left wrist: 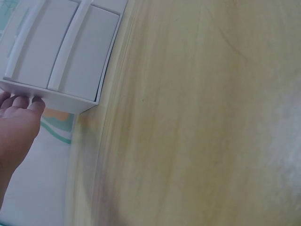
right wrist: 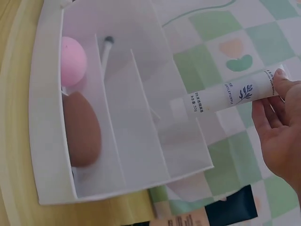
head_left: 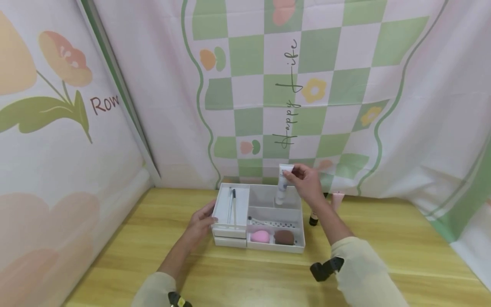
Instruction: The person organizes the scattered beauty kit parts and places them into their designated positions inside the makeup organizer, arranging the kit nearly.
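A white tube [head_left: 282,189] hangs cap down over the back right compartment of a white desk organizer [head_left: 276,248]. My right hand [head_left: 308,186] pinches its flat upper end between thumb and fingers. In the right wrist view the tube [right wrist: 221,96] shows printed text and a dark leaf sprig, its cap near a divider. My left hand [head_left: 199,221] rests on the organizer's left side; in the left wrist view its fingertips touch the side wall. A pink makeup sponge [head_left: 260,236] and a brown one [head_left: 284,237] lie in the front compartment.
Two thin brushes [head_left: 234,204] lie on the organizer's left top tray, above two drawers [head_left: 230,241]. Another brush [right wrist: 107,56] lies in the middle compartment. Right of the organizer stand a dark-capped container [head_left: 313,219] and a pink tube [head_left: 337,199]. A patterned curtain hangs behind.
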The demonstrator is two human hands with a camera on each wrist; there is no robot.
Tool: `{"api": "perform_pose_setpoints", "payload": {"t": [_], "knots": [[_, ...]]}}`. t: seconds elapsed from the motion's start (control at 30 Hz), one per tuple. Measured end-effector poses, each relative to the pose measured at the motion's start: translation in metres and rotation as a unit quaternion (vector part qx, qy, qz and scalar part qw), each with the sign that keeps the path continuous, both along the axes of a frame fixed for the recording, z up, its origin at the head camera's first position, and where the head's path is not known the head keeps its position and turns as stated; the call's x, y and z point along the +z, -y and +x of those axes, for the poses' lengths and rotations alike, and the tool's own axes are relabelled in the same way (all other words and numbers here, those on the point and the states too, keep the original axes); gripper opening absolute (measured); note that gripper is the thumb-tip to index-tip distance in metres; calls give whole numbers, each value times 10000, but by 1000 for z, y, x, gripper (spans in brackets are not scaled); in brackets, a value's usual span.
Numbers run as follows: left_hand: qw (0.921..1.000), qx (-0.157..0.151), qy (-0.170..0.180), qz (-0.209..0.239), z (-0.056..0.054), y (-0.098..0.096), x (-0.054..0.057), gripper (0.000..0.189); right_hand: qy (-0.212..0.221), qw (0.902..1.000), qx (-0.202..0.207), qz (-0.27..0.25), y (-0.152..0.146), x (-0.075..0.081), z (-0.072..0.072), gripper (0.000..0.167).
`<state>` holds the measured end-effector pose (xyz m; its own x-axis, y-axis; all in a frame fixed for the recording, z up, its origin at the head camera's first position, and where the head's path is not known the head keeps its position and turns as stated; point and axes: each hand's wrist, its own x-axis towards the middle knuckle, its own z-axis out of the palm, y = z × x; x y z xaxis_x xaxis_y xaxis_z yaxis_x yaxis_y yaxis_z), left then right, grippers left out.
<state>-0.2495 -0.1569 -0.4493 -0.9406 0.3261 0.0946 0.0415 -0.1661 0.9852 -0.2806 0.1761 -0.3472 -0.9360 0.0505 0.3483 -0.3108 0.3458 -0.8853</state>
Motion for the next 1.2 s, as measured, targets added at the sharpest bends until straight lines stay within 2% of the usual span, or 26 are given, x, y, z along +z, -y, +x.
{"api": "perform_pose_setpoints", "payload": {"t": [0.37, 0.63, 1.0, 1.2], "knots": [[9999, -85, -89, 41, 0, 1, -1, 74, -254, 9996, -108, 56, 25, -16, -15, 26], [10000, -21, -45, 38, 0, 1, -1, 73, 12, 9999, 24, -120, 40, -25, -19, 25], [10000, 82, 50, 20, 1, 1, 0, 73, -25, 9998, 124, -135, 59, -46, -24, 19], [10000, 30, -52, 35, 1, 1, 0, 74, 8, 9995, 165, -263, 70, -55, -26, 19]]}}
